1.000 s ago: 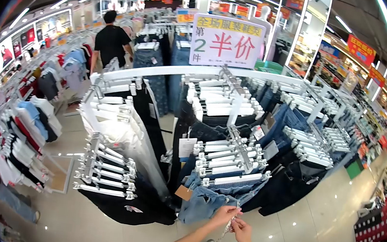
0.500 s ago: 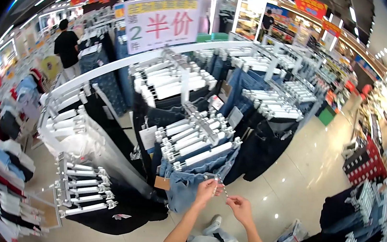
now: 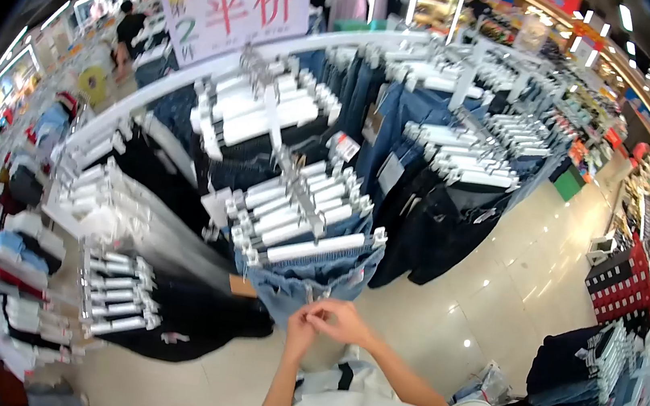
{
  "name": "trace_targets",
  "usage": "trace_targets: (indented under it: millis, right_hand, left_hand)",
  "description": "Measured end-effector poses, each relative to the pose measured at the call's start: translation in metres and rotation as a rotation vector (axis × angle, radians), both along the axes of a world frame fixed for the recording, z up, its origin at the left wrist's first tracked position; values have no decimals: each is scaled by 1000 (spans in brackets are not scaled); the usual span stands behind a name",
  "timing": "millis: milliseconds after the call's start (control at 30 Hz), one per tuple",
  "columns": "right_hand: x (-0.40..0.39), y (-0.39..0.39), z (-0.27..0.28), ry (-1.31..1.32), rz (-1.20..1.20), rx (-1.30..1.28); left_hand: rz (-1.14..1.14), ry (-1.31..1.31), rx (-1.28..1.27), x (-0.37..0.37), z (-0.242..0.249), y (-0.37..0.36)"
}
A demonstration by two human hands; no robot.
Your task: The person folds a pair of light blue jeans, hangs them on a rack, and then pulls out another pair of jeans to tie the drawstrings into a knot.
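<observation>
My left hand (image 3: pixel 299 328) and my right hand (image 3: pixel 340 320) meet in front of the nearest pair of blue jeans (image 3: pixel 273 292). Fingers of both are pinched closed, the right reaching over the left. A thin, light cord (image 3: pixel 319 293) shows in part at the front of the jeans, just above my fingertips; the rest is hidden by my hands. Those jeans hang by the waist from a white clip hanger (image 3: pixel 318 248), at the front of a row of similar hangers.
A white rail (image 3: pixel 152 92) carries a half-price sign (image 3: pixel 239 10). Black trousers (image 3: pixel 197 317) hang on my left, dark trousers (image 3: pixel 434 241) beyond the jeans. More denim (image 3: pixel 563 378) hangs on my right. A person in black (image 3: pixel 129 29) stands in the far left aisle.
My right hand has moved left and up to meet my left hand, which shifted left. The cord stretched between them is now mostly hidden. My view has turned and moved closer to the rack.
</observation>
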State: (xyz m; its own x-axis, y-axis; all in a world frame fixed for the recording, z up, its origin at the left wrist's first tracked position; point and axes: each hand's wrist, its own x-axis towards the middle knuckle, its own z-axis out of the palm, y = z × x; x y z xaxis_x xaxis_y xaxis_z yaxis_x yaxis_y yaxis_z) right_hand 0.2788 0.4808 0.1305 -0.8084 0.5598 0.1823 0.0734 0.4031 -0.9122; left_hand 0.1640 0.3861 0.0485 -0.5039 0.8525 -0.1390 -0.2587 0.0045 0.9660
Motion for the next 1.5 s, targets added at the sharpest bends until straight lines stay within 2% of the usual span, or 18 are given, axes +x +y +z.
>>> trace_targets:
  millis: [100,200,233,267,300,367,467,567,633,667,767,800,1033,1133,1433,1500]
  right_hand:
    - [9,21,1,45,21,-33]
    - [27,39,-12,130,-117,-128]
    - [35,46,-31,187,-135,-251]
    - [39,51,-38,306,-140,-492]
    - [45,56,-40,322,-185,-565]
    - [55,61,-40,309,-218,-606]
    - [59,67,-38,393,-389,-643]
    - [70,63,-38,340,-496,-598]
    - [76,61,-40,194,-495,-609]
    - [80,53,-43,66,-542,-534]
    - [84,36,-42,29,-561,-472]
    - [82,29,-39,135,-538,-567]
    - [80,12,-50,36,-536,-662]
    - [74,10,-57,-26,-492,-706]
    - [83,16,-86,-224,-368,-669]
    - [82,20,-87,-191,-361,-702]
  left_hand:
    - [-39,-30,-94,0,4,2]
    - [12,-58,-191,3,21,12]
    - [75,-83,-224,7,21,14]
    - [110,-63,-205,8,20,17]
    - [110,-87,-200,8,23,18]
    - [99,-152,-213,6,32,23]
    - [31,-155,-237,-3,26,26]
    - [-26,-156,-264,-10,19,29]
    - [-81,-155,-244,-20,12,33]
    - [-127,-218,-263,-24,5,41]
    - [-152,-259,-221,-18,-12,51]
    - [-191,-291,-164,-16,-6,55]
    - [-161,-481,-178,9,8,59]
    - [-214,-455,-126,6,6,57]
    - [-214,-388,-227,-2,6,58]
    - [-196,-386,-229,-1,3,62]
